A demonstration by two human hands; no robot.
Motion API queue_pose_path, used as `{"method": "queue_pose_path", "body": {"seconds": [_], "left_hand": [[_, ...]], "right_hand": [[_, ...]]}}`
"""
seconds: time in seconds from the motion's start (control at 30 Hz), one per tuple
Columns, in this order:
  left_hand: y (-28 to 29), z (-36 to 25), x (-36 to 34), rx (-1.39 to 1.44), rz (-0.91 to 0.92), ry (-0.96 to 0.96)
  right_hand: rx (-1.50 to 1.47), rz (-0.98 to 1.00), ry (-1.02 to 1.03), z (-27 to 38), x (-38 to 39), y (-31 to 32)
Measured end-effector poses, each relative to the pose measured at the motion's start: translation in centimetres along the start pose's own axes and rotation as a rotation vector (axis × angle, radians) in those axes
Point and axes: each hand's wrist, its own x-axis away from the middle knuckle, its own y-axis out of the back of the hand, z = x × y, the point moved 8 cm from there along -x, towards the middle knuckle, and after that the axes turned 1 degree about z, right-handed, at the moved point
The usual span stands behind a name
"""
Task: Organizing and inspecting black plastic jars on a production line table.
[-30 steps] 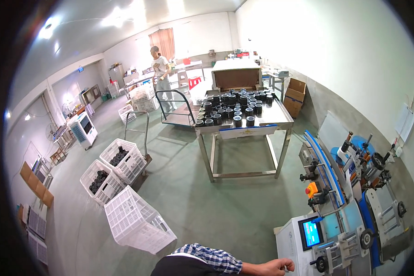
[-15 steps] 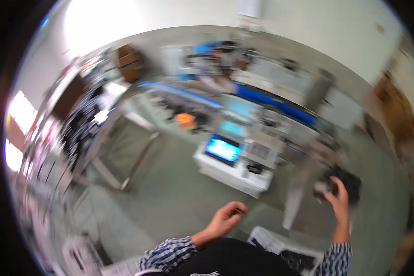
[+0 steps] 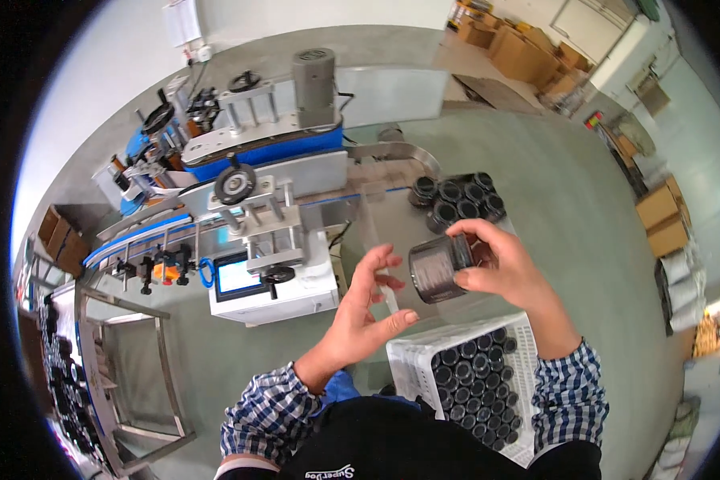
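Observation:
My right hand (image 3: 506, 268) is closed around the black lid of a dark see-through jar (image 3: 434, 272), which lies tilted on its side in the air. A pale band shows across the jar's body. Just left of its base, my left hand (image 3: 358, 316) is open, thumb and fingers apart. A small whitish patch shows between those fingers; I cannot make out what it is. Beyond the held jar, several black-lidded jars (image 3: 466, 210) stand grouped on the end table of the machine. Below my hands is a white plastic crate (image 3: 406, 370) with many similar jars in it.
Ahead to the left stands a conveyor machine with a grey motor (image 3: 314, 84), a black handwheel (image 3: 235, 184) and a lit screen (image 3: 240, 276) on a white cabinet (image 3: 312, 298). A metal-framed table (image 3: 168, 376) is at far left. Cardboard boxes (image 3: 666, 220) lie along the right.
My view has swung to the right. My right hand now holds a jar in front of me, brought near my left hand, whose curled fingers have opened.

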Motion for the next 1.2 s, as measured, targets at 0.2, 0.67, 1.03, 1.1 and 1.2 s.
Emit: {"method": "queue_pose_path", "body": {"seconds": [0.2, 0.67, 1.03, 1.1, 1.2], "left_hand": [[-4.2, 1.1, -2.0, -0.033, 0.117, -0.08], [-14.9, 5.4, 0.2, 1.023, 0.261, 0.686], [-18.6, 5.6, 1.9, 1.324, 0.34, 0.817], [-19.5, 5.4, 2.0, 1.357, 0.453, 0.784], [-20.2, 6.7, 2.2, 1.337, 0.478, 0.817]], "right_hand": [[0.08, 0.008, -0.089, -1.4, 2.2, 1.0], [0.276, 0.108, 0.22, -0.9, 7.6, 3.5], [0.298, 0.132, 0.161, -2.3, 9.5, 3.9], [0.322, 0.117, 0.19, -3.0, 9.9, 4.3], [0.197, 0.148, 0.121, -4.4, 10.9, 4.5]]}}
